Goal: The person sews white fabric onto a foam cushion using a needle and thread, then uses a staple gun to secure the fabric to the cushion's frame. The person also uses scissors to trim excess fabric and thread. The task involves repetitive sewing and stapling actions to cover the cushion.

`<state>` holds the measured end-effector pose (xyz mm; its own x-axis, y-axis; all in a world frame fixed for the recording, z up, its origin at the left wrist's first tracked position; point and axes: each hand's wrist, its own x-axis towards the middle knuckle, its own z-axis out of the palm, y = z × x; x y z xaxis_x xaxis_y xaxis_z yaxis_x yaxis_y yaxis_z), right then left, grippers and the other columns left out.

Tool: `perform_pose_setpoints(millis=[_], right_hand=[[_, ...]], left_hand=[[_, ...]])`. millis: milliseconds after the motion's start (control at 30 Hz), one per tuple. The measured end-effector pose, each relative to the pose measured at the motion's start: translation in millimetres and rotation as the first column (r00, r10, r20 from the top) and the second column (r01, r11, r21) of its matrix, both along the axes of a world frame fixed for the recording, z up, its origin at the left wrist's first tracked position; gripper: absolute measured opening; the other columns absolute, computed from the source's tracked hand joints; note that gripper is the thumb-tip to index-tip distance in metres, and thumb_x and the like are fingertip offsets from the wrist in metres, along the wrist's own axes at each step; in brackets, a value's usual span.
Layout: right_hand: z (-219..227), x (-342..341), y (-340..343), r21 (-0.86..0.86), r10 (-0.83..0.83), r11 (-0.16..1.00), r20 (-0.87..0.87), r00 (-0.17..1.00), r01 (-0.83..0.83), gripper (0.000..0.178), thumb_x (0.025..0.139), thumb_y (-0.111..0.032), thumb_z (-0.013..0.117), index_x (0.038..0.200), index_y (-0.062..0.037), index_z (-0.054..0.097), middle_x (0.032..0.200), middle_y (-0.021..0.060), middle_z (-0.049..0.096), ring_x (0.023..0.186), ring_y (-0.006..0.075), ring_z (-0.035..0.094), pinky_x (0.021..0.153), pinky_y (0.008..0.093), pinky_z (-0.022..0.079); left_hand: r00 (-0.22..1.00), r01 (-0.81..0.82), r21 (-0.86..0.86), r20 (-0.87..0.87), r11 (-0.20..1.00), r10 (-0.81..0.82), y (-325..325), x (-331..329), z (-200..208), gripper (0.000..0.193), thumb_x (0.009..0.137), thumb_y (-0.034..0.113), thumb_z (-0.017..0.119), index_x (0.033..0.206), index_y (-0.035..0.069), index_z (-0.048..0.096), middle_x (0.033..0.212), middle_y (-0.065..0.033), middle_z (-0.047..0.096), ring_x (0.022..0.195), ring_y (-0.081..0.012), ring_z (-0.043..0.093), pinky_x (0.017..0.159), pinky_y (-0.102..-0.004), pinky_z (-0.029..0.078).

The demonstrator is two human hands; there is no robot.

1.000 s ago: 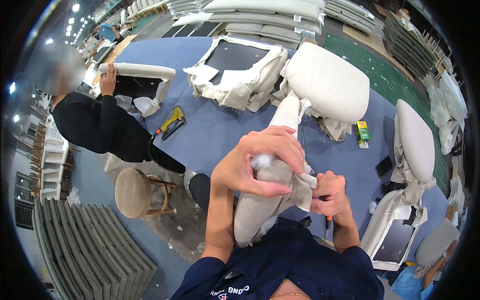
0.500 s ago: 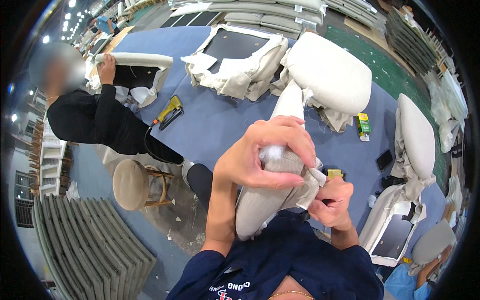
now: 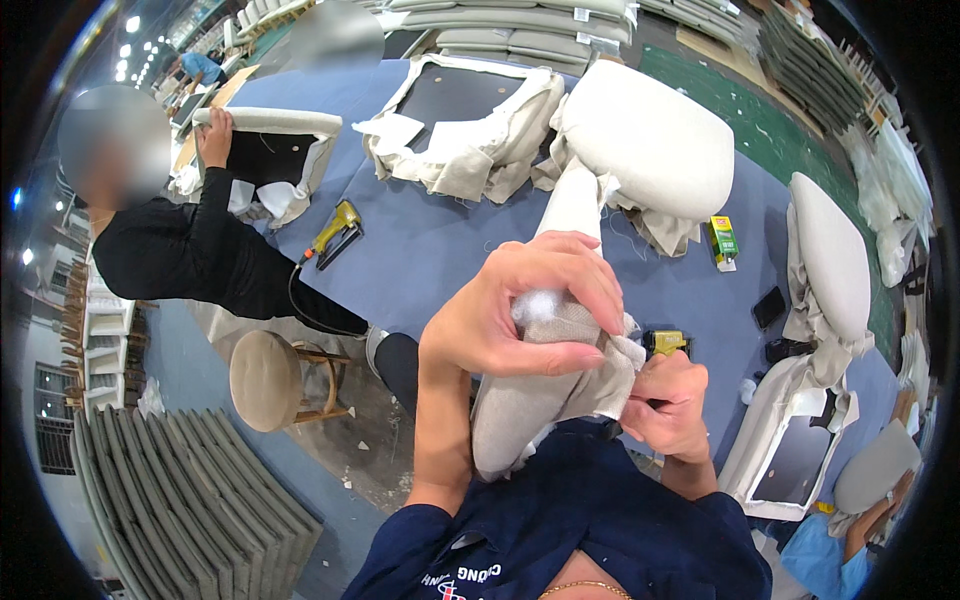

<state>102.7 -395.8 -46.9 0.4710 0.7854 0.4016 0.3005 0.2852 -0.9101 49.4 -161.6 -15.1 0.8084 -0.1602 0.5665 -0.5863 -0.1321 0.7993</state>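
While my left hand [image 3: 490, 312] is clamped around the beige upholstered piece [image 3: 515, 410], thumb and fingers curving over it, a white tuft of stuffing [image 3: 540, 306] shows in the gap between them. The piece is in front of my chest, at the table's near side. Its long axis runs away from me, tilting a little to the right: the broad end sits low by my navy shirt [image 3: 560, 515], and the narrower end points toward a big pale cushion [image 3: 650, 135]; whether those 2 touch, I cannot tell. My right hand [image 3: 668, 400], fingers curled together, is closed on a yellow staple gun [image 3: 667, 343], mostly hidden by my fist, just beside a loose fabric flap [image 3: 620, 370].

Under all this spreads the blue-grey table [image 3: 410, 250]. To my right it carries a green-and-yellow box [image 3: 722, 243], a dark phone [image 3: 769, 308] and 2 more cushions, 1 upright [image 3: 830, 255] and 1 showing its black underside [image 3: 795, 455]. Farther across lies an open-backed cushion [image 3: 465, 95], and to the left a second staple gun [image 3: 338, 235].

Off the left side stand a round stool [image 3: 265, 382] and a row of grey panels [image 3: 190, 500]. Beyond, a co-worker in black [image 3: 190, 240] has a hand on another cushion [image 3: 290, 120]. Farthest out are stacked cushions [image 3: 520, 45], green floor [image 3: 770, 150] and rows of ceiling lamps [image 3: 125, 50].
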Motion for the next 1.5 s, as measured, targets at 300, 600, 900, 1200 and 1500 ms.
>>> perform_pose_setpoints(millis=[300, 600, 900, 1200, 1500], right_hand=[[-33, -11, 9, 0.031, -0.128, 0.991, 0.025, 0.991, 0.127, 0.041, 0.089, -0.018, 0.071, 0.056, 0.0023, 0.057, 0.042, 0.0035, 0.05, 0.036, 0.0133, 0.05, 0.038, 0.0288, 0.039], [-32, -4, 26, 0.129, 0.136, 0.985, -0.208, 0.969, -0.111, 0.048, 0.099, -0.026, 0.067, 0.063, 0.0003, 0.05, 0.044, 0.0007, 0.042, 0.034, 0.0098, 0.038, 0.034, 0.0277, 0.029], [-32, -19, 26, 0.071, 0.073, 0.996, -0.166, 0.983, -0.062, 0.041, 0.092, -0.009, 0.065, 0.056, 0.0033, 0.053, 0.044, 0.0038, 0.049, 0.034, 0.0106, 0.045, 0.036, 0.0267, 0.037], [-35, -41, 51, 0.128, 0.058, 0.992, -0.321, 0.945, -0.018, 0.028, 0.085, 0.002, 0.062, 0.058, 0.0069, 0.058, 0.047, 0.0026, 0.054, 0.037, 0.0086, 0.05, 0.038, 0.0243, 0.039], [-22, -44, 53, 0.029, 0.091, 0.996, -0.333, 0.938, -0.087, 0.008, 0.084, -0.001, 0.076, 0.09, 0.0051, 0.075, 0.053, 0.0032, 0.062, 0.044, 0.0067, 0.058, 0.045, 0.0241, 0.043]], left_hand=[[0.999, -0.025, -0.008, 0.026, 1.0, 0.025, 4, -8, -3, 0.019, 0.08, 0.02, 0.083, 0.092, 0.008, 0.074, 0.09, -0.0038, 0.074, 0.094, -0.0228, 0.07, 0.097, -0.0426, 0.047], [0.995, -0.098, -0.052, 0.014, 0.994, 0.098, 17, -21, 9, 0.027, 0.099, 0.025, 0.069, 0.089, -0.001, 0.068, 0.081, -0.0076, 0.071, 0.077, -0.0139, 0.064, 0.072, -0.0312, 0.05], [0.987, -0.155, -0.04, -0.038, 0.987, 0.154, 17, -43, 5, 0.021, 0.099, 0.02, 0.067, 0.092, 0.0, 0.069, 0.083, -0.0067, 0.07, 0.079, -0.0163, 0.065, 0.075, -0.0317, 0.05], [0.974, -0.227, -0.118, -0.013, 0.967, 0.227, 21, -50, 3, 0.022, 0.099, 0.017, 0.065, 0.088, -0.002, 0.068, 0.082, -0.0094, 0.072, 0.08, -0.0199, 0.067, 0.077, -0.0338, 0.052], [0.964, -0.259, 0.028, 0.07, 0.965, 0.257, 29, -53, -1, 0.028, 0.071, 0.017, 0.091, 0.088, 0.004, 0.073, 0.083, -0.0084, 0.074, 0.096, -0.0292, 0.072, 0.107, -0.0548, 0.042]])
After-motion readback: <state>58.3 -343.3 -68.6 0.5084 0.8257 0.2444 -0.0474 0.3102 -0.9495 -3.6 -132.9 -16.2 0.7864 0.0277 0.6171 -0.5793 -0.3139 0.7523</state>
